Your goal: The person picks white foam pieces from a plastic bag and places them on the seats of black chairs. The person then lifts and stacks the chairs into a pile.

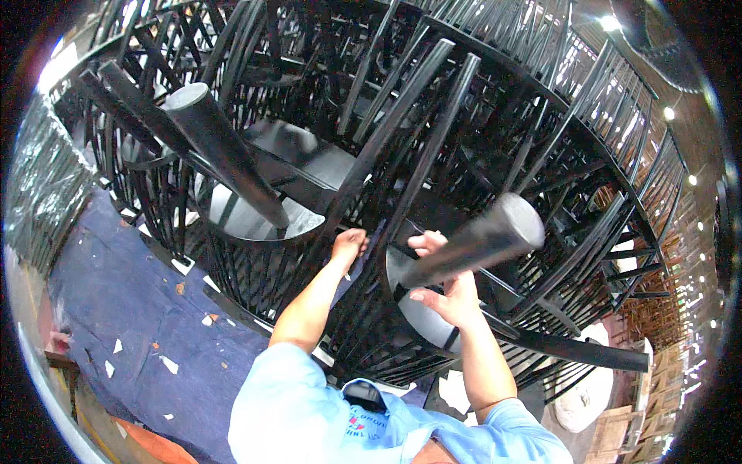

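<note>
The right grip (456,298) lies around the black leg (478,238) on its half-round plate (434,321); pinching, I cannot tell. The left grip (350,244) curls, contents unclear. The leg seems stiff, slippery; better hold its middle.

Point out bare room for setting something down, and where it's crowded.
Bare: the blue cloth's upper part, between shiny wrapping at left and black rods; lower down, white scraps dot it. Crowded: around the left hand and right hand, among rods and a thick post.
</note>
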`<state>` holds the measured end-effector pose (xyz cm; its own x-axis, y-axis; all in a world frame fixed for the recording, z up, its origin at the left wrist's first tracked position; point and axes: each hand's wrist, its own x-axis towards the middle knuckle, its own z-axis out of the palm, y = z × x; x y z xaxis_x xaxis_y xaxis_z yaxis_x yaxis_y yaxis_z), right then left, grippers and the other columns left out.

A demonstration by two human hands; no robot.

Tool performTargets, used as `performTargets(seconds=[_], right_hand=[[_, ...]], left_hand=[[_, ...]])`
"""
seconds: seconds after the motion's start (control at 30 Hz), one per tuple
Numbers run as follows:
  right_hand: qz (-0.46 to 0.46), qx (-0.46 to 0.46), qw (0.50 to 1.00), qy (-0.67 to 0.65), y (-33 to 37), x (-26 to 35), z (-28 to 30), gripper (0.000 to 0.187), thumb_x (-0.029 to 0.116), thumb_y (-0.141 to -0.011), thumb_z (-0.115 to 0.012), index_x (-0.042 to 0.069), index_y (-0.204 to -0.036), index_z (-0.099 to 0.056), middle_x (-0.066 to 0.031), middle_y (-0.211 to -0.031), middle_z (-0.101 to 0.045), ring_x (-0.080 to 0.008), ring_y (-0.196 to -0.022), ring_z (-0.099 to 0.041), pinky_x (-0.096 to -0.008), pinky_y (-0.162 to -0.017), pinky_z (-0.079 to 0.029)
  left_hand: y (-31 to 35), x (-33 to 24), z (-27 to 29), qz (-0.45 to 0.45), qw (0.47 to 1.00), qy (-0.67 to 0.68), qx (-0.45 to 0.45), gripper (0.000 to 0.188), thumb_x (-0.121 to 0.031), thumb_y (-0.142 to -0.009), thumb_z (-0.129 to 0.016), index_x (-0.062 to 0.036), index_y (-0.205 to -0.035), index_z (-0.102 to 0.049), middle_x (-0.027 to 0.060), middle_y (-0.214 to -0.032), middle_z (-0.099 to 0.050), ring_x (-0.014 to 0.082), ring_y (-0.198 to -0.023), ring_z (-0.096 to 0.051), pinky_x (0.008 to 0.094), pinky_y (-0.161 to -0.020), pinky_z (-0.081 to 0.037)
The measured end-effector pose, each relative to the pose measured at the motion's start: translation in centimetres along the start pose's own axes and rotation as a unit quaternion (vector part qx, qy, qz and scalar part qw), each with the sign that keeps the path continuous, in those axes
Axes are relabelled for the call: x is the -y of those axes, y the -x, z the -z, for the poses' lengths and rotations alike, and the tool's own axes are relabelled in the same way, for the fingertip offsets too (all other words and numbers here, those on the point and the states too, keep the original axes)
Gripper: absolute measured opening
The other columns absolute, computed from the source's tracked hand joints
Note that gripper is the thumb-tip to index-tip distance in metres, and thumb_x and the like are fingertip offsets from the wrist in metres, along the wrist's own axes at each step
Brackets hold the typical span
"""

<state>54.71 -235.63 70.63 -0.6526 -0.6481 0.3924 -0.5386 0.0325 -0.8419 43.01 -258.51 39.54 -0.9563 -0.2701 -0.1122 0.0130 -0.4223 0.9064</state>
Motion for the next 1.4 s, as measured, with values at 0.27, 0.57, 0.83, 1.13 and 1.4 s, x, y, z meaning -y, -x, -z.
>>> performTargets(seconds=[0.27, 0.57, 0.83, 1.13, 1.4], right_hand=[[0.003, 0.036, 0.997, -0.064, -2.2, -1.4, 0.1, 0.037, 0.000, -0.077, -0.078, 0.004, -0.108, -0.060, -0.0164, -0.100, -0.068, -0.0308, -0.102, -0.066, -0.0497, -0.094, -0.052], [-0.039, 0.123, 0.990, -0.056, -5.6, 2.4, 0.8, 0.023, 0.003, -0.076, -0.079, 0.004, -0.091, -0.062, -0.0106, -0.083, -0.069, -0.0296, -0.083, -0.068, -0.0481, -0.089, -0.053], [0.026, 0.117, 0.993, 0.012, -6.4, 3.1, 0.6, 0.015, -0.003, -0.076, -0.075, 0.003, -0.082, -0.063, -0.0106, -0.076, -0.066, -0.0276, -0.074, -0.067, -0.0387, -0.072, -0.054], [0.042, 0.105, 0.991, 0.069, -5.8, 2.8, 0.8, 0.016, 0.002, -0.075, -0.077, 0.009, -0.083, -0.064, -0.0040, -0.081, -0.071, -0.0204, -0.077, -0.069, -0.0357, -0.086, -0.045], [0.044, 0.115, 0.990, 0.071, -5.9, 2.6, 0.6, 0.018, 0.005, -0.075, -0.078, 0.010, -0.084, -0.064, -0.0027, -0.081, -0.071, -0.0190, -0.079, -0.069, -0.0363, -0.087, -0.044]], left_hand=[[-9.7, -2.8, -10.4, 0.140, 0.980, -0.051, 0.134, 0.028, -0.031, -0.097, -0.068, -0.0051, -0.108, -0.069, 0.0049, -0.094, -0.070, 0.0182, -0.074, -0.065, 0.0354, -0.064, -0.053], [-15.0, 0.2, -11.8, 0.134, 0.980, 0.065, 0.134, 0.023, -0.023, -0.093, -0.072, -0.0009, -0.088, -0.073, 0.0079, -0.083, -0.073, 0.0175, -0.071, -0.066, 0.0343, -0.065, -0.051], [-17.5, 2.1, -11.4, 0.040, 0.995, 0.043, 0.086, 0.009, -0.009, -0.083, -0.072, -0.0013, -0.081, -0.076, 0.0054, -0.077, -0.072, 0.0146, -0.068, -0.064, 0.0326, -0.065, -0.050], [-16.6, -1.3, -11.5, -0.131, 0.931, -0.341, 0.024, 0.015, -0.016, -0.081, -0.070, -0.0012, -0.077, -0.073, 0.0170, -0.073, -0.071, 0.0307, -0.068, -0.070, 0.0434, -0.069, -0.053], [-17.1, 0.1, -10.8, -0.097, 0.957, -0.274, 0.021, 0.020, -0.017, -0.085, -0.065, 0.0004, -0.079, -0.070, 0.0194, -0.077, -0.071, 0.0325, -0.077, -0.071, 0.0451, -0.073, -0.052]])
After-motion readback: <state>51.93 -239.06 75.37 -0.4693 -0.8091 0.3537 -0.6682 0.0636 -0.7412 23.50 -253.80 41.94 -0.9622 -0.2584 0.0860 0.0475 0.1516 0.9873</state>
